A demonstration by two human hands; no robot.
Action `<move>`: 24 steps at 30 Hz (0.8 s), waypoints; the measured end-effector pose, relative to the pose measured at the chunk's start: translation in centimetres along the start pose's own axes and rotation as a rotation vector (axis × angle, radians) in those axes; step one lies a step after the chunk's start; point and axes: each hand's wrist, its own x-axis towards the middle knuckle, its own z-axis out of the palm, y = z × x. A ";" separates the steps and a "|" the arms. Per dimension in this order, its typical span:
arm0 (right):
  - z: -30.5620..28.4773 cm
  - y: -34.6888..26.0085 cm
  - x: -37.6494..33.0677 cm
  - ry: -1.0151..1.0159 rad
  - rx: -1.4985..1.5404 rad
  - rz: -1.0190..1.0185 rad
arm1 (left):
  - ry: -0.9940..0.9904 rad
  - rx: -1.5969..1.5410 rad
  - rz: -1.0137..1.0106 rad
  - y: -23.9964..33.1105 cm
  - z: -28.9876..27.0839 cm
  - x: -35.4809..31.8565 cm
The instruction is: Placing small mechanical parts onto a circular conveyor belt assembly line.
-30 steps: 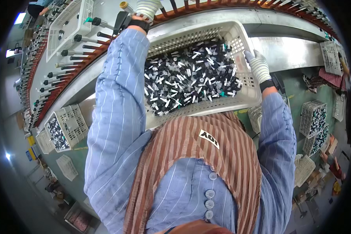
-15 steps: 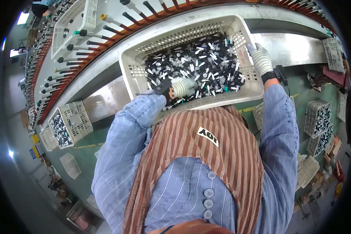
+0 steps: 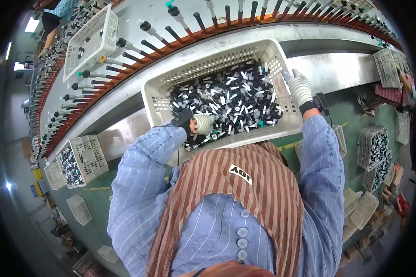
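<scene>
Basket: large cream perforated plastic basket point(image 3: 159, 99) resting on the curved steel desk point(image 3: 337, 69), right in front of the person's chest
Desk: a long grey metal band that bends across the upper picture, with an orange-brown rail point(image 3: 282, 21) along its far edge
Pegs: a row of dark upright pegs point(image 3: 171, 33) stands along that rail – some tipped in green or yellow
Person: blue striped shirt under a brown striped apron point(image 3: 226, 203), both forearms coming up from the lower edge
Parts: a heap of small black and white parts point(image 3: 235, 99) fills the basket floor, a few with green specks
Second basket: a paler one point(image 3: 90, 39) sits on the pegs at upper left, holding only a few dark pieces
Small crates: a grey crate of the same dark parts point(image 3: 76, 159) stands at the lower left of the desk; more crates point(image 3: 372, 147) are on the green floor to the right
Right hand: gloved in white knit point(image 3: 299, 87), laid on the basket's right rim, fingers stretched along the edge and gripping it lightly
Left hand: gloved point(image 3: 199, 123), down in the parts at the basket's near left side – fingers curled in, but whether they have hold of any part cannot be told
</scene>
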 end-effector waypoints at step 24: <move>1.6 -0.4 2.4 -0.084 0.070 0.000 | 1.617 -0.686 0.193 -12.1 -31.6 -4.5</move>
